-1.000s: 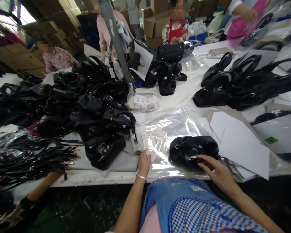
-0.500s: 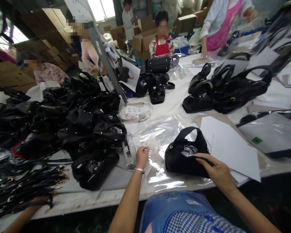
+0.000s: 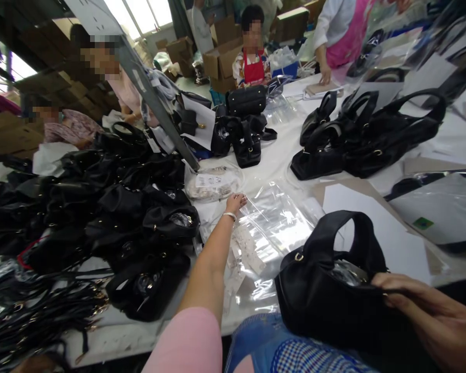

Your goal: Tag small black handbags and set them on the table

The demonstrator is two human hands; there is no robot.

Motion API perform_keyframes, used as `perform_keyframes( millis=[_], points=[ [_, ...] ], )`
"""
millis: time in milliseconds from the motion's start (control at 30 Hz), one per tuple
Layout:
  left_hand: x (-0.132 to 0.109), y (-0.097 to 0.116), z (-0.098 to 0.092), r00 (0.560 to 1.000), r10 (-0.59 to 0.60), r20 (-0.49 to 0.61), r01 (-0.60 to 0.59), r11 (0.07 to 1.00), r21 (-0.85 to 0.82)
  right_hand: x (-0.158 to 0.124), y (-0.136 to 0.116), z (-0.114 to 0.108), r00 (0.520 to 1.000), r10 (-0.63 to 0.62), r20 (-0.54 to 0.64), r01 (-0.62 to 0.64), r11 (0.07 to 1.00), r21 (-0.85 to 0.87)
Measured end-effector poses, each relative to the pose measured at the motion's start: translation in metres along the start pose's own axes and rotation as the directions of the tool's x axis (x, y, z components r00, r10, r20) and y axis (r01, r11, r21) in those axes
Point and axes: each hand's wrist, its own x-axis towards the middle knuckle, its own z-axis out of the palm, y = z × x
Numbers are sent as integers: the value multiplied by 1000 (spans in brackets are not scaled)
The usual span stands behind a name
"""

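Observation:
My right hand [image 3: 431,305] pinches the top edge of a black handbag [image 3: 326,290] near one end of its opening. The handbag is lifted close to my body, its wide handle standing up, with a small gold ring at the side and crumpled clear plastic inside. At the far left corner of the flat clear plastic bags [image 3: 275,217], my left hand [image 3: 236,203] has its fingers bent together on the film. How much film they hold is too small to see.
A heap of black handbags [image 3: 128,202] and a bundle of black straps [image 3: 42,316] lie left. White paper sheets [image 3: 388,228] lie right, with more bags [image 3: 373,140] beyond. A slanted metal post [image 3: 155,103] rises beside a plastic packet [image 3: 213,181]. Co-workers stand across the table.
My right hand has raised the handbag off the table and brought it nearer to me, to the right. My left hand has reached farther forward over the clear plastic.

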Motion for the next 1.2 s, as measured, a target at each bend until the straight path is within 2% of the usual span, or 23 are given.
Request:
perform_keyframes(
  millis=[100, 167, 233, 333, 400, 467, 533, 567, 633, 800, 967, 1067, 1200],
  points=[
    [11, 3, 3, 993, 0, 116, -6, 999, 48, 9, -4, 21, 992, 76, 102, -78, 997, 18],
    [5, -3, -1, 984, -7, 177, -17, 991, 135, 16, -1, 35, 989, 121, 87, -122, 992, 10],
    [-10, -14, -12, 978, -13, 206, -41, 965, 258, 22, 10, 49, 985, 152, 83, -153, 988, 6],
    [-46, -36, -31, 968, -14, 249, -93, 905, 415, 26, 28, 66, 980, 162, 114, -161, 987, -18],
    [-71, -49, -41, 944, 6, 330, -181, 845, 503, 28, 35, 75, 977, 158, 143, -156, 987, -29],
    [-91, -60, -47, 883, 61, 466, -375, 688, 621, 31, 36, 81, 974, 159, 162, -157, 987, -24],
    [-105, -67, -51, 802, 89, 591, -564, 442, 698, 36, 34, 84, 970, 173, 168, -169, 985, -37],
    [-110, -69, -53, 775, 86, 626, -613, 337, 714, 39, 33, 85, 970, 180, 165, -174, 983, -49],
    [-115, -71, -58, 760, 61, 647, -639, 251, 727, 44, 33, 86, 970, 188, 157, -178, 981, -71],
    [-127, -69, -77, 742, 13, 671, -648, 274, 711, 49, 36, 88, 970, 177, 164, -166, 983, -79],
    [-142, -66, -95, 744, -26, 668, -645, 232, 728, 52, 28, 90, 959, 245, 140, -241, 969, -47],
    [-149, -63, -100, 769, -24, 638, -615, 243, 750, 55, 12, 87, 969, 232, 83, -232, 973, -11],
    [-155, -57, -103, 805, -46, 592, -567, 233, 790, 59, -28, 88, 996, 88, 34, -90, 991, 97]
  ],
)
